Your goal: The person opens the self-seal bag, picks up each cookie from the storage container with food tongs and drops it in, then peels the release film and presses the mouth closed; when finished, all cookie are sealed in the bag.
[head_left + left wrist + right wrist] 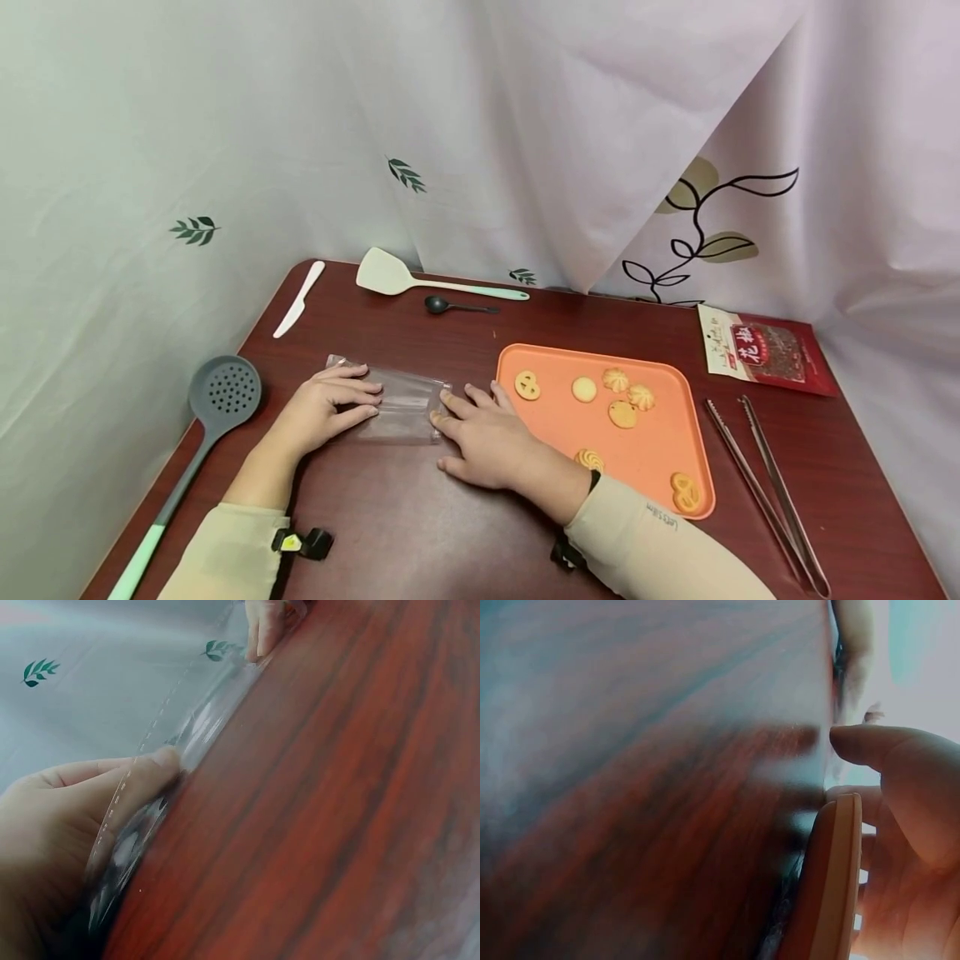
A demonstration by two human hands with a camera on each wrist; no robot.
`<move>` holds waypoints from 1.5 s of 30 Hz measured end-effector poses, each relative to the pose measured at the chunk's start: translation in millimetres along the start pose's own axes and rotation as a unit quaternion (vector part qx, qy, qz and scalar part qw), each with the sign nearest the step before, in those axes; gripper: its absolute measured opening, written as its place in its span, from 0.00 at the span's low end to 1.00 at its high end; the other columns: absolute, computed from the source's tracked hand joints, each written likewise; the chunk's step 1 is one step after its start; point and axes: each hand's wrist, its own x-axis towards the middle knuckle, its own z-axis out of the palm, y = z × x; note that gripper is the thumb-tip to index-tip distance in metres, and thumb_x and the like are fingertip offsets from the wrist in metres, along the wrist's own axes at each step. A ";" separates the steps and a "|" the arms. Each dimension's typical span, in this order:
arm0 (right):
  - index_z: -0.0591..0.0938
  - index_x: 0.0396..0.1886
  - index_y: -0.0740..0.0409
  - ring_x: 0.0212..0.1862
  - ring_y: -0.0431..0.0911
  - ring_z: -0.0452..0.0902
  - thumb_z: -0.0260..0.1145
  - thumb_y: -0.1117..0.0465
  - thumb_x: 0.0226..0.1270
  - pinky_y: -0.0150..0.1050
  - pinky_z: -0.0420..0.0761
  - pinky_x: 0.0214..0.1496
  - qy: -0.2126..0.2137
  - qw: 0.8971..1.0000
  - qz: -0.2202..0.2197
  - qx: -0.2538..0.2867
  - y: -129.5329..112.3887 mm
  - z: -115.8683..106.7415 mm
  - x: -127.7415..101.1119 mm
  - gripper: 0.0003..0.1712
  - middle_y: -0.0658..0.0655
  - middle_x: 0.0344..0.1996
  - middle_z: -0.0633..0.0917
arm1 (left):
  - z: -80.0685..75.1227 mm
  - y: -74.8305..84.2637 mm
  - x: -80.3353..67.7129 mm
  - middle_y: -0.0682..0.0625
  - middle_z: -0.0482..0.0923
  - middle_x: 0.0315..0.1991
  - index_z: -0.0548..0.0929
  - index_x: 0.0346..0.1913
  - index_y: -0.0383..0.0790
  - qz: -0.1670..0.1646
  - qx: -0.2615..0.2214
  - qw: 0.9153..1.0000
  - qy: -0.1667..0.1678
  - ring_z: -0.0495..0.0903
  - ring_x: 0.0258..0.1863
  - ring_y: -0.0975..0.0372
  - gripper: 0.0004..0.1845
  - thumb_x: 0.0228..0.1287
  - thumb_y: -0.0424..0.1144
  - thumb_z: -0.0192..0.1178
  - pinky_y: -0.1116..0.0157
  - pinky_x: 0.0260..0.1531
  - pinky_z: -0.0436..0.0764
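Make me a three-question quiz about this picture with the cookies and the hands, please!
1. Where is the clear plastic bag?
A. left of the orange tray
B. on the tray
C. under the tongs

2. How many cookies lie on the tray?
A. three
B. seven
C. ten

3. What are the hands doing?
A. holding the tongs
B. lifting the tray
C. pressing the bag flat on the table

Answers: 1 A, the bag lies on the table beside the tray's left edge. 2 B, seven show in the head view. 3 C, the left hand and right hand rest on the bag's two ends with straight fingers.
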 end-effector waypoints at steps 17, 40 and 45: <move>0.74 0.80 0.36 0.81 0.59 0.59 0.64 0.33 0.76 0.68 0.54 0.80 0.004 1.000 -0.004 -0.002 1.5 1.8 0.0 0.37 0.49 0.83 0.65 | 1.3 3.0 -1.2 0.55 0.92 0.44 0.97 0.40 0.49 -0.040 -0.078 0.995 0.054 0.86 0.58 0.49 0.12 0.55 0.28 0.80 0.47 0.77 0.65; 0.73 0.81 0.37 0.82 0.59 0.57 0.66 0.32 0.73 0.69 0.52 0.81 -0.009 1.000 -0.014 0.004 4.6 -0.8 -0.5 0.40 0.49 0.83 0.63 | -0.1 -1.6 -5.4 0.43 0.92 0.44 0.95 0.42 0.40 -0.066 -0.175 0.978 0.091 0.86 0.58 0.65 0.15 0.56 0.19 0.77 0.51 0.80 0.61; 0.71 0.82 0.37 0.83 0.59 0.54 0.67 0.32 0.73 0.70 0.50 0.81 -0.019 1.000 -0.017 0.015 6.6 -1.6 -2.0 0.42 0.49 0.84 0.61 | -0.1 -2.3 -4.5 0.42 0.92 0.45 0.95 0.42 0.39 -0.075 -0.185 0.976 0.087 0.86 0.58 0.65 0.14 0.56 0.19 0.76 0.48 0.79 0.60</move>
